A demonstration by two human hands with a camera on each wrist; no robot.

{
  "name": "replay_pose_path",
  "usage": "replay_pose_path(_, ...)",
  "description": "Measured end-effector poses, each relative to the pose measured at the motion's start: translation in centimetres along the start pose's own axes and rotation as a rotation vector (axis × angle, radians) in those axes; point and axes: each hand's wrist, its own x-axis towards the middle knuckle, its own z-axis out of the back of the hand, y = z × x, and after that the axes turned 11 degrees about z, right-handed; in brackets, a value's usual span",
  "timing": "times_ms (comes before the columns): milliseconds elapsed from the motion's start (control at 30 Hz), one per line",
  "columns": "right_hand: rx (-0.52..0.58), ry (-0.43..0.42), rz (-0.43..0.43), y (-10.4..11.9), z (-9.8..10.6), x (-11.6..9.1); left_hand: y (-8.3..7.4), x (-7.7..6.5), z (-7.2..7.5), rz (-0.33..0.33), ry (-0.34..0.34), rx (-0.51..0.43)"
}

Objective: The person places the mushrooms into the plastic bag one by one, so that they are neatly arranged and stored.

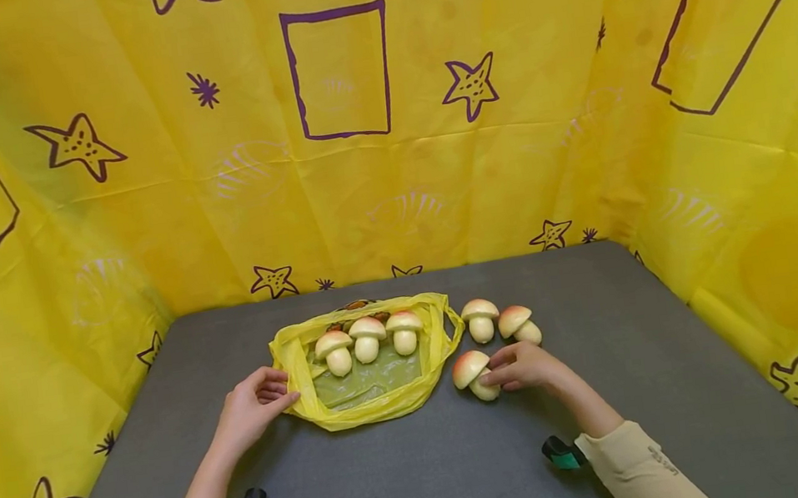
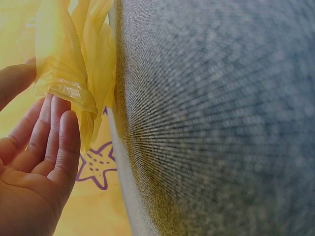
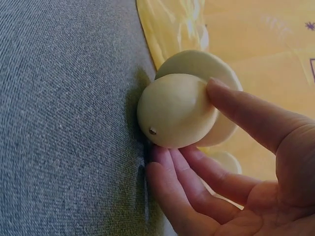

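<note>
A yellow plastic bag (image 1: pixel 382 409) lies with its mouth spread wide, three toy mushrooms (image 1: pixel 368 339) with red-tinged cream caps resting inside. My left hand (image 1: pixel 253 404) is at the bag's left edge. In the left wrist view, the bag's film (image 2: pixel 69 88) passes between the thumb and fingers of that hand (image 2: pixel 37 167). Right of the bag, my right hand (image 1: pixel 530 366) holds a toy mushroom (image 1: pixel 471 369) by its stem. Seen from the right wrist, the thumb and fingers (image 3: pixel 197 182) pinch the rounded stem (image 3: pixel 174 110), low against the tabletop.
Two more mushrooms, one upright-looking (image 1: pixel 481 321) and one tilted (image 1: pixel 519 324), lie just beyond my right hand. A loop handle (image 1: pixel 455 327) of the bag reaches toward them. Yellow patterned cloth (image 1: pixel 392 199) walls in the grey table (image 1: pixel 401 493) at the back and sides.
</note>
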Motion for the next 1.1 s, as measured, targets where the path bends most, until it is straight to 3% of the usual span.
replay_pose_path(767,-0.058,0.055,-0.013,0.63,-0.74,0.6,0.15,-0.05,0.0,0.001,-0.005,-0.005)
replay_pose_path(1100,-0.089,0.031,-0.023,0.74,-0.83,0.64,0.2,0.07,-0.03,-0.001,-0.002,-0.001)
